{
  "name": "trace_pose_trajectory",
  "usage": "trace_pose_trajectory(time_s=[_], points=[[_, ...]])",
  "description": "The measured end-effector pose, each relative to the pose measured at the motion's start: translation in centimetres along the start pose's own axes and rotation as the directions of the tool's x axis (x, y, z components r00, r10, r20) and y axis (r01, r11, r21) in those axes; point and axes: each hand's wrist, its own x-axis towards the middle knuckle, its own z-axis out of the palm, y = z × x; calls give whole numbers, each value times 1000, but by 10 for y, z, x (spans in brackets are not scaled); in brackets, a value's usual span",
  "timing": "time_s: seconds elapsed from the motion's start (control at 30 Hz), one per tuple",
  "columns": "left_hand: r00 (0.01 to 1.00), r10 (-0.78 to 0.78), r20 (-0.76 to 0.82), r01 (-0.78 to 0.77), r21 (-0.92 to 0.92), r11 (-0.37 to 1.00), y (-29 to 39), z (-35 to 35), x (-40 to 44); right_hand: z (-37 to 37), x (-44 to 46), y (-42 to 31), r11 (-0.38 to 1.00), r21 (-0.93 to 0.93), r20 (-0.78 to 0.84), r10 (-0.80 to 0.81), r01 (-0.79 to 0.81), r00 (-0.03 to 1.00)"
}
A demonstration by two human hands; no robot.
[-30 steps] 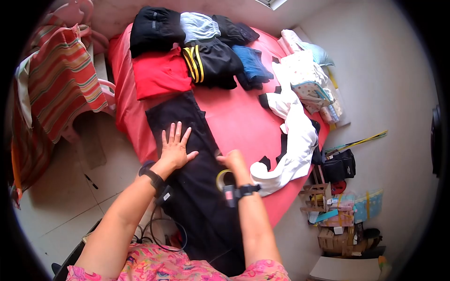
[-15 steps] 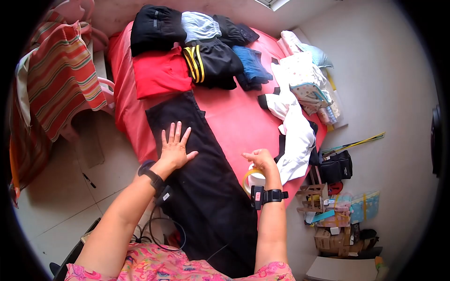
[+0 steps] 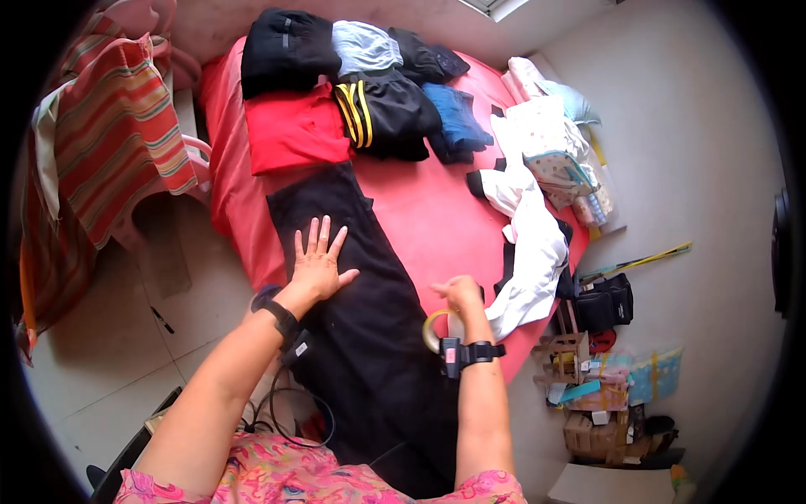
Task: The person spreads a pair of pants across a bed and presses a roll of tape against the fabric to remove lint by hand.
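A pair of black trousers point(image 3: 369, 336) lies lengthwise over the pink bed sheet point(image 3: 403, 202), running toward my body. My left hand point(image 3: 317, 265) rests flat on the upper part of the trousers with its fingers spread. To the right of the trousers, my right hand point(image 3: 462, 292) is over the sheet, fingers curled in and nothing visible in them. A yellowish ring point(image 3: 430, 332) sits by my right wrist. Close to that hand, a crumpled white garment point(image 3: 533, 269) with dark parts stretches along the bed's right side.
Folded clothes stand at the bed's far end: a red garment point(image 3: 294, 130), black trousers with yellow stripes point(image 3: 390, 118) and blue jeans point(image 3: 456, 118). A pink chair point(image 3: 138, 214) with striped cloth point(image 3: 126, 143) is at left. Boxes point(image 3: 592, 433) and a black bag point(image 3: 604, 302) lie right.
My right hand has shifted slightly left and down, with the yellowish ring. My left hand stays flat on the trousers. The whole view has moved slightly.
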Motion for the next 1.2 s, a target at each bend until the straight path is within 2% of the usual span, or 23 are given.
trace_pose_trajectory(time_s=[0.07, 0.13, 0.23, 0.27, 0.33, 0.37, 0.43, 0.47, 0.53, 0.57, 0.6, 0.67, 0.73, 0.77, 0.8, 0.87, 0.9, 0.93, 0.97, 1.0, 1.07, 1.17, 1.2], points=[[1000, 14, -21, -14, -6, 1000, 2, 1, -1, -25, -12, 3, 997, 73, -69, 27, -22, 997], [1000, -6, 10, 6, 5, 1000, 2, -1, -1, -34, -22, -5, 986, 166, 20, -13, 10, 1000], [1000, -4, 3, 4, 14, 1000, 2, 2, -1, 2, -23, -26, 983, 19, -44, -182, 183, 982], [1000, -1, -4, 1, 17, 1000, 1, 3, 0, 19, -19, -37, 988, -105, -62, -124, 117, 990], [1000, 1, -3, -1, 27, 1000, 0, 3, 0, 62, -5, -41, 945, -288, -235, -223, 151, 946], [1000, 3, 3, -3, 32, 999, 0, 3, 0, 66, 3, -41, 945, -287, -234, -227, 156, 945], [1000, -1, -3, 1, 28, 1000, 0, 1, 1, 58, 2, -62, 953, -299, -122, -91, 51, 988], [1000, 8, -1, -8, 20, 1000, 0, 1, 0, 59, 5, -59, 955, -293, -120, -87, 49, 989], [1000, 14, -16, -14, 11, 1000, -1, 2, 1, 54, 26, -40, 970, -231, 164, -41, 79, 986], [1000, 11, -5, -11, 13, 1000, -1, 1, 1, 59, 31, -17, 985, -10, 93, -172, 174, 981], [1000, 3, 8, -3, 15, 1000, 0, 2, 0, 46, 28, -12, 985, -18, 94, -170, 172, 981], [1000, 5, -1, -5, 6, 1000, -1, 3, 1, 15, 12, -4, 972, -235, -50, -8, -4, 999], [1000, 10, -15, -10, 0, 1000, 0, 3, 1, -16, 0, 13, 996, -94, -46, -4, 0, 999], [1000, 3, -4, -3, 13, 1000, 1, 3, 1, -34, -19, 0, 997, 53, 45, 54, -56, 998], [1000, -4, 8, 4, 27, 1000, 1, 3, 0, -31, -19, 1, 997, 53, 45, 54, -56, 998], [1000, -2, 15, 1, 16, 1000, 1, 2, 0, -18, -17, 1, 987, 95, 61, -138, 132, 989], [1000, -2, 21, 2, 6, 1000, 0, 2, 1, -11, -28, -15, 978, 35, 47, -208, 206, 977], [1000, -6, 21, 5, 6, 1000, 0, 1, 0, 24, -4, 7, 894, -57, 22, -444, 444, 896], [1000, -6, 26, 6, 15, 1000, 1, 0, 0, 30, -23, -26, 987, 47, 95, -159, 155, 983], [999, -7, 31, 6, 23, 1000, 2, -1, 0, 51, -20, -32, 980, -59, 30, -190, 192, 981], [1000, -5, 25, 4, 14, 1000, 1, 0, 0, 71, -19, -54, 943, -304, -51, -156, 133, 987], [1000, 3, 28, -4, 22, 1000, 2, -2, -1, 65, -2, -50, 957, -219, 103, -171, 191, 980], [999, -8, 37, 7, 29, 1000, 2, -3, 0, 63, 0, -41, 955, -223, 96, -177, 194, 980]])
